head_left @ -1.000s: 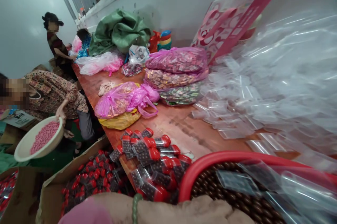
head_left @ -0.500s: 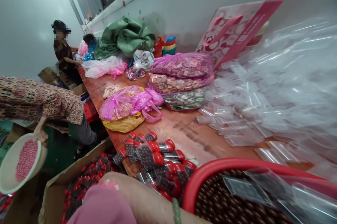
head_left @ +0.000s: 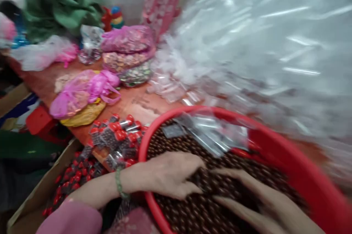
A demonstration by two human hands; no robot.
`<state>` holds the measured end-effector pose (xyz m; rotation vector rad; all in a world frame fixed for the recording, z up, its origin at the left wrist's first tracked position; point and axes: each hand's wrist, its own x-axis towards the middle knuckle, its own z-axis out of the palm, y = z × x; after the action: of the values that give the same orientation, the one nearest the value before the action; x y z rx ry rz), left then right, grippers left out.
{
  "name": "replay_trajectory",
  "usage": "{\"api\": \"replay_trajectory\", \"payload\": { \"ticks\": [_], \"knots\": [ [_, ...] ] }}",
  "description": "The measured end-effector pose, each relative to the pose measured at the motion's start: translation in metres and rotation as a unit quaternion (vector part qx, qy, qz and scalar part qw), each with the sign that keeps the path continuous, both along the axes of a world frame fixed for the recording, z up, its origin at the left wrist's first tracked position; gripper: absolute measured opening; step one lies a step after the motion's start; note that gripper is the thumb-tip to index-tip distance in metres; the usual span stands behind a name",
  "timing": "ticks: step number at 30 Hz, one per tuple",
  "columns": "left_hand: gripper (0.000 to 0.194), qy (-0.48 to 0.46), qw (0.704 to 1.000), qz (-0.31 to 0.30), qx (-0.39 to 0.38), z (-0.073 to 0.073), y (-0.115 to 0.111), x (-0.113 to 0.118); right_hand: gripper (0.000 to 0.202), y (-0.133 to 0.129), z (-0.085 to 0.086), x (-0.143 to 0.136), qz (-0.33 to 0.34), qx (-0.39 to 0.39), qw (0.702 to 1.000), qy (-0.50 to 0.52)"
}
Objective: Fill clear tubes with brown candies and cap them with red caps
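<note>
Over a big red basin (head_left: pixel 310 164) full of glossy dark brown balls (head_left: pixel 189 214), both of my hands are low. My left hand (head_left: pixel 170 173), with a green bead bracelet (head_left: pixel 118 182) at the wrist, reaches across the near rim with its fingers curled. What lies between its thumb and fingers, if anything, I cannot make out. Opposite it, my right hand (head_left: pixel 264 199) is blurred, its thumb and fingers stretched apart with brown balls showing between them. Clear flat plastic sleeves (head_left: pixel 211 133) lie on the balls near the far rim.
Filled packets with red ends (head_left: pixel 112 135) are heaped on the table; more lie in a cardboard box (head_left: pixel 41 190). Behind are pink bags (head_left: pixel 129 39), a knotted pink bag (head_left: pixel 74 94) and a green cloth (head_left: pixel 63 6). Clear plastic bags (head_left: pixel 247 50) pile up along the wall.
The view has swung right and down, bringing the basin to the middle. My left hand and my right hand have come into view over the balls. The co-workers have left the picture's left side.
</note>
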<state>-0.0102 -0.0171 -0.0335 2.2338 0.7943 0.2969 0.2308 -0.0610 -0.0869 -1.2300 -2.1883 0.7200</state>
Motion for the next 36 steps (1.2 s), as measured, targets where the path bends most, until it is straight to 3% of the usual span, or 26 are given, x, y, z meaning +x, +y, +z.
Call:
{"api": "replay_trajectory", "payload": {
  "ticks": [3, 8, 22, 30, 36],
  "knots": [
    [0.025, -0.092, 0.991, 0.079, -0.051, 0.002, -0.003, -0.008, 0.032, 0.002, 0.024, -0.006, -0.036, -0.14, 0.989, 0.031],
    [0.03, -0.139, 0.984, 0.092, -0.058, 0.008, -0.007, -0.006, 0.024, 0.009, 0.039, -0.014, -0.078, -0.139, 0.984, 0.078],
    [0.033, -0.125, 0.971, 0.124, -0.161, 0.013, -0.009, -0.007, 0.023, 0.003, 0.03, -0.005, -0.063, -0.126, 0.99, 0.023],
    [0.034, -0.178, 0.947, 0.112, -0.243, 0.013, -0.01, -0.007, 0.013, -0.001, 0.021, -0.009, -0.046, -0.062, 0.996, -0.037],
    [0.039, -0.203, 0.942, 0.093, -0.249, 0.01, -0.012, -0.009, 0.007, 0.003, 0.023, -0.021, -0.027, -0.028, 0.996, -0.086]
  ]
}}
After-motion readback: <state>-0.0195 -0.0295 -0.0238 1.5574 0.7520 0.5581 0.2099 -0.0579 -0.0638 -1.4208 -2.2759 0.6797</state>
